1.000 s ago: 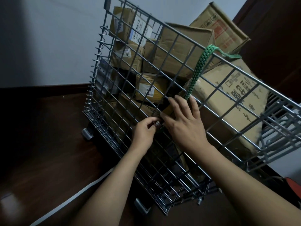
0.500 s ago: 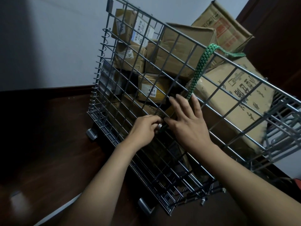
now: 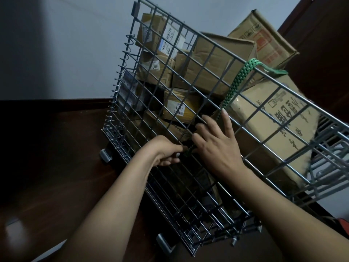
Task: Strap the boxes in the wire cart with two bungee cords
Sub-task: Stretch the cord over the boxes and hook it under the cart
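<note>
a wire cart (image 3: 213,44) stands on a dark brown floor (image 3: 47,157) by a pale wall (image 3: 66,44), & it's full of brown boxes (image 3: 211,72) piled up past the top. a green bungee cord (image 3: 238,80) bends over the cart's top rail on the far right. one short bit lies flat across the boxes & the long bit runs down the near wire side to the hands. lower down the cord looks dark. the left hand (image 3: 166,152) is low on the near side. its grip is closed, w/ fingers curled round the bottom end of the cord right at the wires. can't tell if that end is hooked on a wire, it's too dark there. the right hand (image 3: 217,146) is just right of the left hand, v. close to it. its grip is open: fingers straight & spread, flat on the wires, thumb by the cord end, 1 fingertip touching the green cord higher up. the big box (image 3: 273,118) w/ black print leans on the right side of the cart. small boxes w/ white labels (image 3: 162,42) sit on the far left. 2 grey wheels (image 3: 105,156) show under the near edge.
</note>
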